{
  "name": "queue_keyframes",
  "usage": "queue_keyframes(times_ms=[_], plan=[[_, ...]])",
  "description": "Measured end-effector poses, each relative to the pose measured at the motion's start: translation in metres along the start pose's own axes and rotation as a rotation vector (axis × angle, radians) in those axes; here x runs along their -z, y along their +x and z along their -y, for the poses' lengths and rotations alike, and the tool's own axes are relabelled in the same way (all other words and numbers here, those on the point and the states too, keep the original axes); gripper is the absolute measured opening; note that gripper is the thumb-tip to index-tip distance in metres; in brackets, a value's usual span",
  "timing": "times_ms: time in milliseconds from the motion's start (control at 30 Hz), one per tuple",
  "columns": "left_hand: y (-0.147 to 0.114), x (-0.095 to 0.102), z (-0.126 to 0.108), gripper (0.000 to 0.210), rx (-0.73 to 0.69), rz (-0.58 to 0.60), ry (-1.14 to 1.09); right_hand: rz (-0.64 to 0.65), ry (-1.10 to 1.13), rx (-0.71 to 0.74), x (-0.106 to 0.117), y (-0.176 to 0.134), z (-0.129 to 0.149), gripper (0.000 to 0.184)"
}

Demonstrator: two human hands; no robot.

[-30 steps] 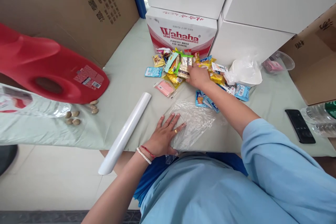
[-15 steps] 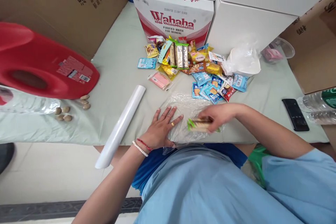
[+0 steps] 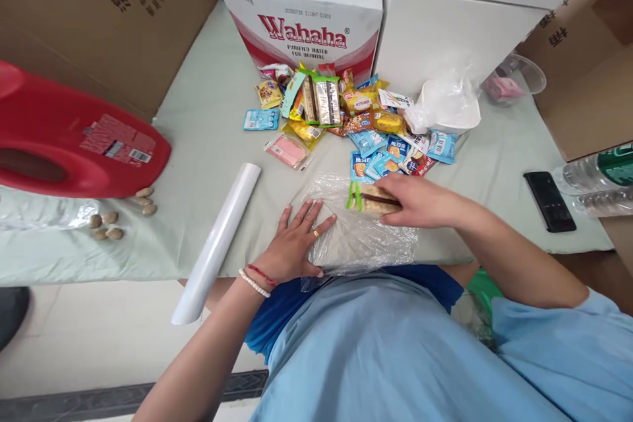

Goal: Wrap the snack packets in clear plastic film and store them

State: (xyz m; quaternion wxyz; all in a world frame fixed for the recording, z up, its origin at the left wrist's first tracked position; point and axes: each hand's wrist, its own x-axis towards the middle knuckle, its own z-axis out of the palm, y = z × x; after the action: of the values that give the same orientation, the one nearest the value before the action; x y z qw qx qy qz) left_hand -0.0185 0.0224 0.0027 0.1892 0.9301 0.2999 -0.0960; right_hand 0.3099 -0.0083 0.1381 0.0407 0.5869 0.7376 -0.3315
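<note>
A crinkled sheet of clear plastic film (image 3: 356, 244) lies at the table's front edge. My left hand (image 3: 294, 237) presses flat on its left side, fingers spread, holding nothing. Over the film's upper right part, my right hand (image 3: 410, 201) is closed around a packaged snack bar (image 3: 368, 199) with bright green ends and a dark brown stripe. Just beyond it lie several blue snack packets (image 3: 378, 163). A pink packet (image 3: 287, 150) rests behind the film. To the left of my left hand, a white roll (image 3: 217, 244) sticks out over the table edge.
A heap of wrapped snacks (image 3: 321, 102) lies against the Wahaha carton (image 3: 306, 20). Right of it stands a white bowl (image 3: 462, 120) with a plastic bag. A red jug (image 3: 79, 135) and several round brown nuts (image 3: 109, 217) are at left, a phone (image 3: 550, 201) and bottles at right.
My right hand has moved the snack bar away from me, toward the blue packets. My left hand stays flat on the film. The whole view has shifted slightly.
</note>
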Motion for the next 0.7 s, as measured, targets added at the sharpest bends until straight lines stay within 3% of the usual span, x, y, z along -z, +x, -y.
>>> queue_keyframes(times_ms=[133, 267, 333, 467, 700], plan=[[0.001, 0.001, -0.002, 0.128, 0.018, 0.025, 0.026, 0.028, -0.216, -0.002, -0.046, 0.033, 0.028, 0.046], [0.001, 0.002, -0.002, 0.125, 0.021, 0.047, 0.036, 0.003, -0.260, -0.049, -0.082, 0.035, 0.035, 0.063], [0.001, 0.002, -0.002, 0.126, 0.018, 0.040, 0.031, -0.044, -0.237, -0.067, -0.090, 0.029, 0.033, 0.069], [0.001, -0.001, -0.002, 0.136, 0.026, 0.012, 0.023, -0.096, -0.202, -0.108, -0.099, 0.022, 0.031, 0.062], [0.000, -0.003, -0.001, 0.137, 0.008, -0.003, 0.039, -0.123, -0.245, -0.135, -0.106, 0.028, 0.051, 0.056]])
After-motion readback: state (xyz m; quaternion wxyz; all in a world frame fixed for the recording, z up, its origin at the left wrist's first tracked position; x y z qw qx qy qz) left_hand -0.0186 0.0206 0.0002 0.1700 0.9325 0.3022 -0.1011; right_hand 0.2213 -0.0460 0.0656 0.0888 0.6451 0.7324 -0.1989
